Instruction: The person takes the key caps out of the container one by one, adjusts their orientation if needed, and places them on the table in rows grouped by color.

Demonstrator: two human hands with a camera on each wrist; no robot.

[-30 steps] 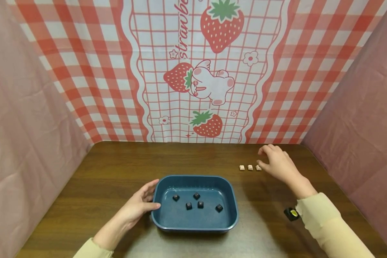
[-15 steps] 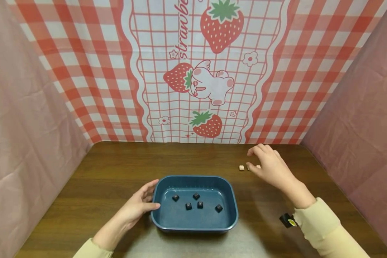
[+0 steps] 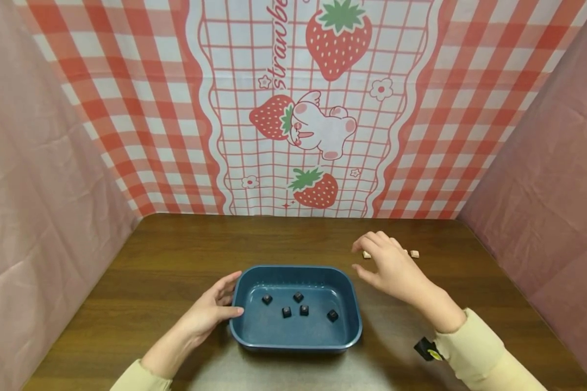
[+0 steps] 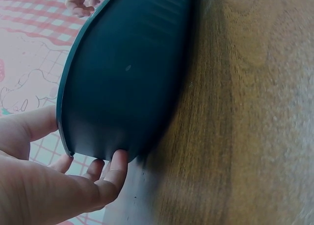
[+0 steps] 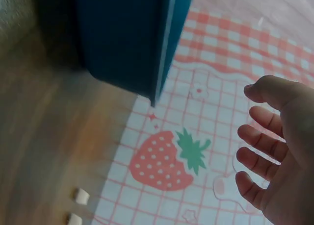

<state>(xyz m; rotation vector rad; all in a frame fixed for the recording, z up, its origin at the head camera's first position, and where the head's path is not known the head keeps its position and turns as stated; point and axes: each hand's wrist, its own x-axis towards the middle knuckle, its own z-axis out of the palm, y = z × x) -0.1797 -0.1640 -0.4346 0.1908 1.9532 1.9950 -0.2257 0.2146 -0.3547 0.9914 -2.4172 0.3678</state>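
Observation:
My left hand [image 3: 206, 312] grips the left end of a blue rectangular tray [image 3: 295, 347], thumb over the rim and fingers against the outer wall, as the left wrist view also shows. Several black keycaps [image 3: 286, 312] lie scattered on the tray's floor. Just beyond the tray's back right corner, my right hand [image 3: 393, 270] hovers with loosely bent fingers, thumb and index apart and nothing between them. Behind it are small white keycaps, one [image 3: 367, 254] by the index finger and another [image 3: 414, 253] past the knuckles; the hand covers part of their row.
A wooden table [image 3: 176, 244] carries everything. A strawberry-print cloth [image 3: 298, 136] rises along its back edge, and pink cloth [image 3: 553, 163] hangs at the sides. A black device [image 3: 425, 348] with a yellow-green mark sits at the right sleeve.
My right hand has moved left and nearer the tray, uncovering white keycaps to its right. My left hand and the tray have stayed in place.

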